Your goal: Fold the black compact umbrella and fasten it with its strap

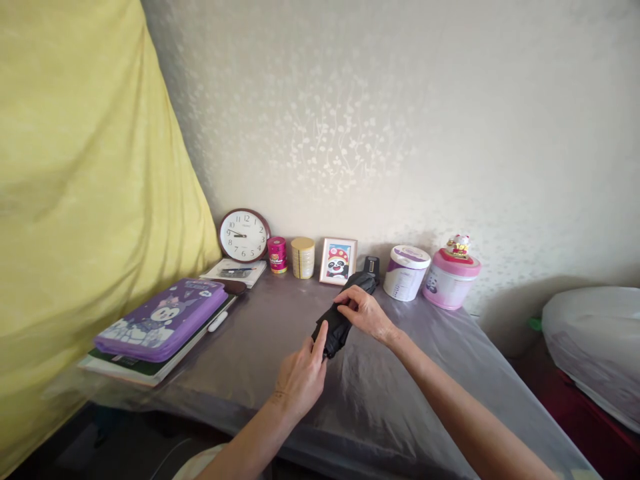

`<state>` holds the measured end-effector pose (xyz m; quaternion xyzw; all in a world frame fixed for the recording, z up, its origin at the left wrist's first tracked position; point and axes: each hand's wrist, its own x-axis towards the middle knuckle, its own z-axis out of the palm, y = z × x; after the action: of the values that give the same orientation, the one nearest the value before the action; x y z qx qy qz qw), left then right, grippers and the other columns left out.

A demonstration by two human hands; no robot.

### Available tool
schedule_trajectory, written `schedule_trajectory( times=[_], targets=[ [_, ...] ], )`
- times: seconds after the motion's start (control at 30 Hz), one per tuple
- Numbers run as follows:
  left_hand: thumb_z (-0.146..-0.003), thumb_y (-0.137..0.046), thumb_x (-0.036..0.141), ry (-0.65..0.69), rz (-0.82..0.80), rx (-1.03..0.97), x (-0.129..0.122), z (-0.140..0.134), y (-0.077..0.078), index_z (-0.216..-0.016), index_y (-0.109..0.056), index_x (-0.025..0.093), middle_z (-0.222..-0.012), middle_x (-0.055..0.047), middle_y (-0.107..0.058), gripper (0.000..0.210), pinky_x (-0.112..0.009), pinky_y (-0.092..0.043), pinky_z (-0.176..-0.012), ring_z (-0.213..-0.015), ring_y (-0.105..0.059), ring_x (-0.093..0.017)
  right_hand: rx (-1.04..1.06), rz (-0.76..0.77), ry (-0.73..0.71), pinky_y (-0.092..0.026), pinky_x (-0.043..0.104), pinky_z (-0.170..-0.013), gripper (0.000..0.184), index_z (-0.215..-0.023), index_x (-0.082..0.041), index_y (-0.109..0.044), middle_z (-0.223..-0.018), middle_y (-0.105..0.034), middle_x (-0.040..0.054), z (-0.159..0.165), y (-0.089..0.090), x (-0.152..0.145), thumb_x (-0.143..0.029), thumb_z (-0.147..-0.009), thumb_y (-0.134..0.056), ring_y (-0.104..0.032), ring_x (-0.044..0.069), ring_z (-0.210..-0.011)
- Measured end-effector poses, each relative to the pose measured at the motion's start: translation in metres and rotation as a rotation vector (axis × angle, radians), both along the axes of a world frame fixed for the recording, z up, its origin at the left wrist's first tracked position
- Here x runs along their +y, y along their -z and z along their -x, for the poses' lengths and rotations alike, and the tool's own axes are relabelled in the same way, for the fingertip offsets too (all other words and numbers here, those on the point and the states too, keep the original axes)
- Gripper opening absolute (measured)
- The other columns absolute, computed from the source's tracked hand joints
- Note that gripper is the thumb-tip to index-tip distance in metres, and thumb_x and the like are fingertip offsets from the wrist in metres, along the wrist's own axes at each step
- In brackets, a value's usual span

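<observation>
A folded black umbrella (338, 328) is held at a slant over the middle of the table, its far end pointing up and right toward the wall. My left hand (304, 375) is closed around its near end, with the index finger stretched along the fabric. Higher up, my right hand (365, 312) pinches the umbrella's cloth near its middle between thumb and fingers. Part of the near end is hidden behind my left hand.
Along the wall stand a round clock (244, 235), a pink can (277, 255), a yellow tin (303, 258), a framed panda picture (339, 261), a white-purple tub (407, 273) and a pink tub (451, 279). At left, a purple case (163, 319) lies on books. A grey cover (240, 360) drapes the table.
</observation>
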<state>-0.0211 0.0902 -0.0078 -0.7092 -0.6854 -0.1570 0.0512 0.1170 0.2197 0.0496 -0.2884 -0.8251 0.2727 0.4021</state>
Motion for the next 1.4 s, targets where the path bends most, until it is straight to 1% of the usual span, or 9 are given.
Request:
schedule_trajectory(
  times=[0.37,0.67,0.77,0.9,1.0,1.07,1.2,1.3,1.4],
  targets=[
    [-0.088,-0.04,0.021,0.023,0.017,-0.001,-0.001,0.0,-0.001,-0.142,-0.003,0.029,-0.092,-0.003,-0.057,0.066,-0.023,-0.04,-0.057,-0.068,-0.061,-0.015,0.01,-0.007,-0.12,-0.043,0.025,-0.067,0.016,-0.079,-0.024,-0.07,-0.077,-0.061,0.0011,-0.003,-0.004,0.001,-0.016,-0.073,-0.058,-0.054,0.013,-0.069],
    [-0.088,-0.04,0.023,0.002,-0.029,-0.14,0.002,0.006,-0.004,-0.142,-0.011,0.028,-0.09,-0.003,-0.059,0.061,-0.025,-0.042,-0.062,-0.072,-0.061,-0.017,0.211,0.477,-0.306,-0.047,0.025,-0.07,0.011,-0.081,-0.017,-0.066,-0.08,-0.063,0.0004,-0.013,-0.011,0.001,-0.024,-0.073,-0.063,-0.058,0.012,-0.071],
    [-0.087,-0.042,0.023,-0.007,-0.061,-0.254,0.003,0.009,-0.006,-0.141,-0.016,0.028,-0.093,-0.004,-0.061,0.06,-0.027,-0.044,-0.067,-0.078,-0.062,-0.019,0.182,0.528,-0.312,-0.047,0.022,-0.068,0.007,-0.075,-0.015,-0.066,-0.075,-0.064,-0.0002,-0.025,-0.018,0.006,-0.021,-0.071,-0.063,-0.058,0.011,-0.068],
    [-0.084,-0.046,0.024,0.05,-0.112,-0.606,0.005,0.013,-0.01,-0.138,-0.025,0.027,-0.106,-0.006,-0.062,0.059,-0.03,-0.045,-0.078,-0.092,-0.06,-0.019,0.03,0.546,-0.255,-0.044,0.018,-0.056,0.009,-0.076,-0.014,-0.066,-0.07,-0.065,0.0001,-0.041,-0.016,0.021,-0.021,-0.073,-0.061,-0.055,0.008,-0.057],
    [-0.082,-0.049,0.029,0.08,-0.021,-1.022,0.006,0.013,-0.017,-0.137,-0.026,0.028,-0.085,0.0,-0.064,0.06,-0.025,-0.048,-0.057,-0.06,-0.061,-0.013,0.035,0.586,-0.125,-0.043,0.018,-0.048,0.013,-0.076,-0.014,-0.066,-0.069,-0.065,0.0008,-0.046,-0.006,0.034,-0.025,-0.072,-0.063,-0.053,0.007,-0.049],
    [-0.08,-0.052,0.032,0.099,0.085,-1.33,0.007,0.013,-0.021,-0.136,-0.025,0.028,-0.065,0.007,-0.057,0.063,-0.02,-0.042,-0.039,-0.039,-0.051,-0.009,0.095,0.625,-0.008,-0.044,0.018,-0.046,0.014,-0.073,-0.014,-0.065,-0.066,-0.064,0.0004,-0.046,0.001,0.04,-0.027,-0.07,-0.065,-0.052,0.007,-0.047],
    [-0.074,-0.063,0.031,0.248,0.218,-1.888,0.008,0.015,-0.027,-0.117,-0.043,0.023,-0.057,0.008,-0.053,0.048,-0.015,-0.035,-0.031,-0.035,-0.046,-0.007,0.241,0.745,0.113,-0.049,0.019,-0.053,0.015,-0.076,-0.016,-0.064,-0.071,-0.065,0.0018,-0.041,0.009,0.044,-0.03,-0.071,-0.066,-0.058,0.009,-0.057],
    [-0.076,-0.063,0.029,0.324,0.302,-2.092,0.01,0.02,-0.028,-0.088,-0.049,0.019,-0.062,0.005,-0.054,0.021,-0.013,-0.033,-0.032,-0.037,-0.043,-0.003,0.4,0.757,0.21,-0.05,0.02,-0.06,0.014,-0.08,-0.018,-0.063,-0.081,-0.066,0.0031,-0.041,0.012,0.048,-0.03,-0.074,-0.065,-0.061,0.011,-0.067],
    [-0.082,-0.056,0.026,0.363,0.435,-2.224,0.012,0.027,-0.029,-0.075,-0.046,0.016,-0.064,0.004,-0.05,0.015,-0.01,-0.031,-0.033,-0.038,-0.039,0.0,0.535,0.803,0.227,-0.049,0.02,-0.064,0.015,-0.082,-0.019,-0.062,-0.086,-0.067,0.0034,-0.046,0.02,0.057,-0.033,-0.077,-0.06,-0.061,0.011,-0.073]
  ],
)
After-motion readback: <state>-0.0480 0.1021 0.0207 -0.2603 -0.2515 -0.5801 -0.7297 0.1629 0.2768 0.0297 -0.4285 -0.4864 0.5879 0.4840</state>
